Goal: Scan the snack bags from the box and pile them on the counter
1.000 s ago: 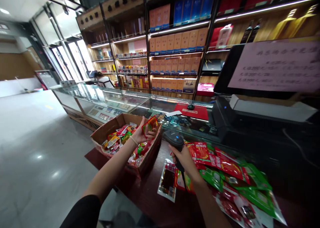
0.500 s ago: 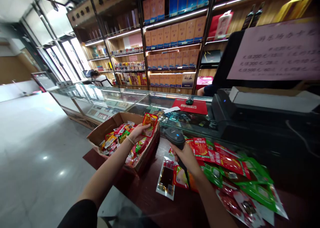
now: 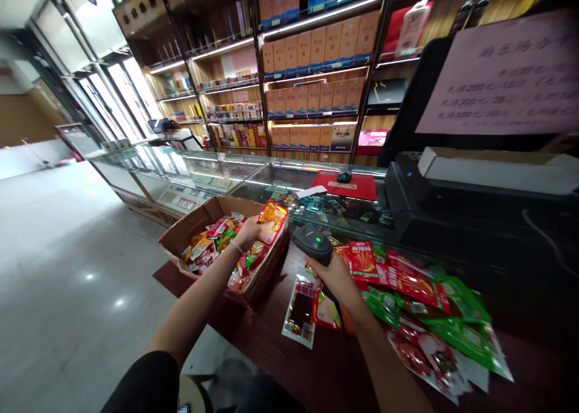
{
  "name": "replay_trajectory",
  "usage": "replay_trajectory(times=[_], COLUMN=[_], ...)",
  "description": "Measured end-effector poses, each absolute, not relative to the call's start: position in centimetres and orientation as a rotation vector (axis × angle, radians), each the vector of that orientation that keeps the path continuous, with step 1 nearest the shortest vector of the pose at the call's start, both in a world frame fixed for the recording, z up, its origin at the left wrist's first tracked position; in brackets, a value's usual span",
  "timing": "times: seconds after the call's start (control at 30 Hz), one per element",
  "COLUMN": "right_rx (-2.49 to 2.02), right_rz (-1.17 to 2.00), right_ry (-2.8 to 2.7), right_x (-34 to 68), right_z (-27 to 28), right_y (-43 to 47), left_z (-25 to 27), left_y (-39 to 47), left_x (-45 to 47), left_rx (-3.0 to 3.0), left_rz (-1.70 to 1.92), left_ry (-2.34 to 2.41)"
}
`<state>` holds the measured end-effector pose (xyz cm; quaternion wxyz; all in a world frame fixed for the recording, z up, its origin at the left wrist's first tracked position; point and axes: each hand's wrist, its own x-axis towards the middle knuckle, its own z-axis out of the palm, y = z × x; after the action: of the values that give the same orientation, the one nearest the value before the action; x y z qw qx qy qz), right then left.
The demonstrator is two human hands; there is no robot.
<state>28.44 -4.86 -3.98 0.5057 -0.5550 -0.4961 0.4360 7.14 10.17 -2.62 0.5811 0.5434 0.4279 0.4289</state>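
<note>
My left hand [image 3: 249, 232] pinches a red and yellow snack packet [image 3: 274, 221] by its near edge, above the right side of an open cardboard box [image 3: 178, 235]. Loose snack packets [image 3: 221, 239] in mixed colours fill that box. My right hand [image 3: 332, 274] is wrapped round the handle of a black barcode scanner [image 3: 313, 243], whose head faces the held packet and shows a green light. Beneath the right forearm lie more packets: a clear one with dark brown contents [image 3: 300, 313], red ones [image 3: 409, 286] and green ones [image 3: 465, 304].
A glass display counter [image 3: 217, 175] runs behind the box. On it rest a red folder [image 3: 357, 188] and a dark mouse [image 3: 344, 176]. At right stands a black machine [image 3: 447, 202] with a paper sign [image 3: 502, 81]. A person [image 3: 174, 134] sits far back left.
The held packet has turned flatter toward the scanner. The scanner's light has gone from blue to green, and my right hand has shifted slightly. The whole view has tilted a little.
</note>
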Motion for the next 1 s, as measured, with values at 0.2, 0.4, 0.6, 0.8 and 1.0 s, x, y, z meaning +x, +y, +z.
replay_trajectory(times=[0.2,0.4,0.6,0.8,1.0], right_rx=[-1.352,-1.329,-1.338,-1.328,-1.314], right_rz=[0.976,0.95,0.962,0.942,0.971], right_ry=[-1.176,-1.069,-0.956,-0.984,-0.969], right_x=[30.4,34.3,36.3,36.9,36.5], right_z=[-2.6,-1.3,-0.4,-0.4,-0.5], right_y=[-5.5,-6.5,-7.4,-7.7,-7.5], left_z=[-1.3,-0.5,-6.8,-12.1,-10.6], left_y=[8.9,3.3,-0.3,-0.3,-1.4], left_x=[7.6,10.4,15.2,16.9,17.0], left_rx=[1.345,1.893,2.104,2.338,2.47], left_rz=[1.125,0.871,0.519,0.486,0.548], left_ry=[0.94,1.121,1.028,1.172,1.101])
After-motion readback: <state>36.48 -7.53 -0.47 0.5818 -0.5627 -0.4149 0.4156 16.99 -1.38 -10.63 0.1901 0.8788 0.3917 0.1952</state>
